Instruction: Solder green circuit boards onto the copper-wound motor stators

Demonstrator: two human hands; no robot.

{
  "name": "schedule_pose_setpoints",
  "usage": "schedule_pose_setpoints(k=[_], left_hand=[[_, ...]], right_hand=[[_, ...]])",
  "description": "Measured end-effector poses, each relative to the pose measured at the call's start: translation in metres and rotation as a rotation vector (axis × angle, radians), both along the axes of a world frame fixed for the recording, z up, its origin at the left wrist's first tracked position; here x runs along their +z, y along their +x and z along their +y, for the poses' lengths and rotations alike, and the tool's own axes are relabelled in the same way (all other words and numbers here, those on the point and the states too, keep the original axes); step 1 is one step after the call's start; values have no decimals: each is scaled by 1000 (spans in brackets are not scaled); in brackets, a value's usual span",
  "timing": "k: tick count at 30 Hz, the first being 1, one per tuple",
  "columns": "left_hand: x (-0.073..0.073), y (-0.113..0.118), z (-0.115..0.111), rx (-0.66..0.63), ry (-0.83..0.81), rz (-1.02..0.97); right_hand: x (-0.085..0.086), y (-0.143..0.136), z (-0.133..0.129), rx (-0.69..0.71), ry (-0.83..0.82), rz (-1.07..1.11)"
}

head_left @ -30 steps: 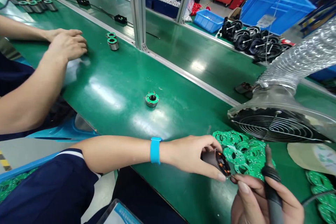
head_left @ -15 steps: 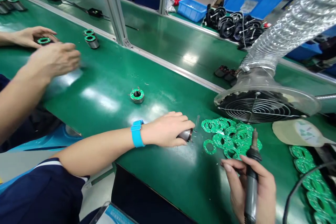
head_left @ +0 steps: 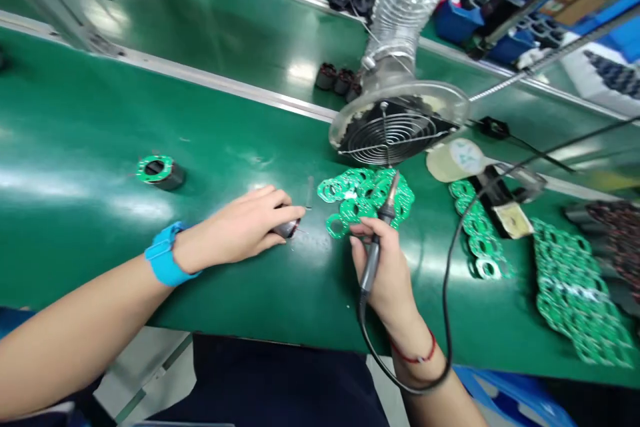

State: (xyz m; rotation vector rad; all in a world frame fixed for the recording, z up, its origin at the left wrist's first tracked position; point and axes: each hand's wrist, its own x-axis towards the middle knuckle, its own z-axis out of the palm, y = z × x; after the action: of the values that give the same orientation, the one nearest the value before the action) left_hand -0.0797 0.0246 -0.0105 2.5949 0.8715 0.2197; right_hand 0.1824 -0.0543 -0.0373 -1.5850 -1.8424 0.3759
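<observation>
My left hand (head_left: 240, 227), with a blue band at its wrist, is wrapped round a dark stator (head_left: 286, 229) lying on its side on the green bench. Its end, with thin wires, points right. In my right hand (head_left: 393, 273) is a soldering iron (head_left: 371, 267), tip angled up and away. Beyond that hand lies a loose pile of green ring-shaped circuit boards (head_left: 357, 208); the iron's tip overlaps the pile in view. To the left, a stator topped with a green ring board (head_left: 173, 175) stands apart from my hands.
A fume hood (head_left: 345, 130) on a foil duct (head_left: 403, 7) overhangs the back of the board pile. Rightward are a pale bottle (head_left: 445, 161), a yellow sponge (head_left: 515, 220), stacked ring boards (head_left: 580, 300) and several stators (head_left: 610, 233). The iron's black cable (head_left: 447, 293) loops across the bench.
The view has swung right, so the co-worker's hands at the left are out of sight. My left hand keeps the stator and my right hand keeps the soldering iron.
</observation>
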Motion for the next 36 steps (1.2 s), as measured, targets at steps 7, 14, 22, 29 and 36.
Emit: schedule_pose_setpoints(k=[7, 14, 22, 29, 36], left_hand=[[-5, 11, -4, 90, -72, -190], [-6, 14, -4, 101, -154, -225], [-3, 18, -6, 130, -185, -236], [-2, 18, -8, 113, -178, -249], [-6, 27, -7, 156, -81, -231]], right_hand=[[-2, -4, 1, 62, 72, -74], [-6, -16, 4, 162, -33, -218], [-9, -23, 12, 109, -21, -182], [19, -6, -12, 14, 21, 215], [19, 1, -32, -258, -32, 619]])
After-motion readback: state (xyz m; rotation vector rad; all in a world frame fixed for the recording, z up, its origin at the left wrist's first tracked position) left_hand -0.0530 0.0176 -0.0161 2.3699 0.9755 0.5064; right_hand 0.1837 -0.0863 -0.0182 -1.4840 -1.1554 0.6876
